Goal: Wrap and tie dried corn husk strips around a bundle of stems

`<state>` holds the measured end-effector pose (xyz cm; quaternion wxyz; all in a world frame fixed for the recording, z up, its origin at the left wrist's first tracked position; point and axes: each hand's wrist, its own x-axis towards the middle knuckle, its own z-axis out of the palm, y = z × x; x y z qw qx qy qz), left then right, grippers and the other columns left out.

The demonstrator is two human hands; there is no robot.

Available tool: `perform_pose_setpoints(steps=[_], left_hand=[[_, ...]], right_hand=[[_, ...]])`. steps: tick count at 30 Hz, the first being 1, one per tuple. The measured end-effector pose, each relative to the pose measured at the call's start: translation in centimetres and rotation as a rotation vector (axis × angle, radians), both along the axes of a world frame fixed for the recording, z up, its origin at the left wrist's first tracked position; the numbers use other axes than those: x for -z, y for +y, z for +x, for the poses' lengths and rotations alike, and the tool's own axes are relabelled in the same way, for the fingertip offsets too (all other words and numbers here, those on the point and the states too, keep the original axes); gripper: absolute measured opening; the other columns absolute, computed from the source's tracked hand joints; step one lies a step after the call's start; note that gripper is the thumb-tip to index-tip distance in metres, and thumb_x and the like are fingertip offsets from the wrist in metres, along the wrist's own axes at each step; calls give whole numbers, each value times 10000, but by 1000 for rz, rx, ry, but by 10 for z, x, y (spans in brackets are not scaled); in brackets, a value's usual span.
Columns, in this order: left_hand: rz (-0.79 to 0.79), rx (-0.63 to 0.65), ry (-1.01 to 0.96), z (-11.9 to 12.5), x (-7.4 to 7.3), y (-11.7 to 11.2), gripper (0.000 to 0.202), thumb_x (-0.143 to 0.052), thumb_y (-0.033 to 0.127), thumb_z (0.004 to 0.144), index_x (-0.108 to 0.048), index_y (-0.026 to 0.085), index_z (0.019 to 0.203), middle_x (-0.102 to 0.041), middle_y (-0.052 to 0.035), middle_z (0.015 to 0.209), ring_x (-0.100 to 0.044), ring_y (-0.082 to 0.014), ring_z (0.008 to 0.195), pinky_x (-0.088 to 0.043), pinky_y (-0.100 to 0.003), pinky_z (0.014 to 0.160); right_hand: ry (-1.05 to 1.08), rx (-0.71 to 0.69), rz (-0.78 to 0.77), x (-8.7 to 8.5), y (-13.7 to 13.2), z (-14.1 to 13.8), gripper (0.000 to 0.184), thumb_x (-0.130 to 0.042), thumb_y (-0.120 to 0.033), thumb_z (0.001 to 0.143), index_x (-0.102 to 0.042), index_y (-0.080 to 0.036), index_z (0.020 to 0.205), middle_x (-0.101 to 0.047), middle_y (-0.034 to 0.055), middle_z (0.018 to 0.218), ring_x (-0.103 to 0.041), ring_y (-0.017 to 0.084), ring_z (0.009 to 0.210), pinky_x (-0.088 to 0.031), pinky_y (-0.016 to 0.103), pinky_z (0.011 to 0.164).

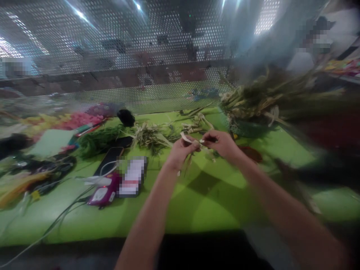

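My left hand (pixel 184 150) is closed in a pinch on a pale, dried-looking plant strip (pixel 186 138), whose upper end curls out above the fingers. Close on its right, my right hand (pixel 221 143) pinches a small whitish end at the fingertips; whether that belongs to the same strip is hard to see. Thin dry stems (pixel 188 163) hang below the left fingers. Both hands are raised over the green table (pixel 208 210), in front of a loose pile of dried stalks and leaves (pixel 150 134). More pale stalks (pixel 194 126) lie just behind the hands.
A green basket (pixel 242 127) heaped with dry stalks (pixel 253 99) stands at right, near a reddish-brown round item (pixel 251 153). Left are green netting (pixel 94 140), a dark phone (pixel 111 159), a lit phone (pixel 133 176), a purple cabled device (pixel 105 192) and pink-yellow material (pixel 81 120). A perforated panel (pixel 168 93) rises behind.
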<state>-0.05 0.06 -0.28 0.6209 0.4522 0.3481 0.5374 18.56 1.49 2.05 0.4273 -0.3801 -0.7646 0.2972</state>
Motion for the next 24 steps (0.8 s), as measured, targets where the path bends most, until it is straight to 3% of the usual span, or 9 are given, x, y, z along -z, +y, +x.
perform_pose_setpoints(steps=[6,14,20,24], left_hand=[[30,-151,69,0,5,8,411,-879,347,561,-617,137,796,-663,2,675,-613,-113,615,-490,-278,707],[181,-319,427,2,7,5,263,-777,327,689,-655,156,847,-672,-33,753,-618,-156,689,-471,-281,676],[431,-266,681,3,3,-1,99,-728,266,736,-684,180,760,-650,-15,722,-548,-139,677,-411,-259,685],[323,-86,546,1,0,-2,143,-776,256,669,-679,170,729,-648,-6,697,-557,-138,672,-424,-258,673]], right_hand=[[-267,99,365,-2,-11,-3,132,-601,-164,870,-727,-185,902,-710,61,870,-641,175,804,-445,267,704],[-617,209,574,0,-19,-9,203,-536,-228,937,-724,-188,875,-666,62,772,-545,165,669,-308,295,607],[-528,167,490,-5,-15,-4,156,-577,-232,911,-717,-198,853,-671,56,800,-561,164,700,-331,284,623],[-319,88,319,-6,-7,2,105,-615,-191,866,-717,-203,845,-691,39,825,-608,161,757,-403,261,670]])
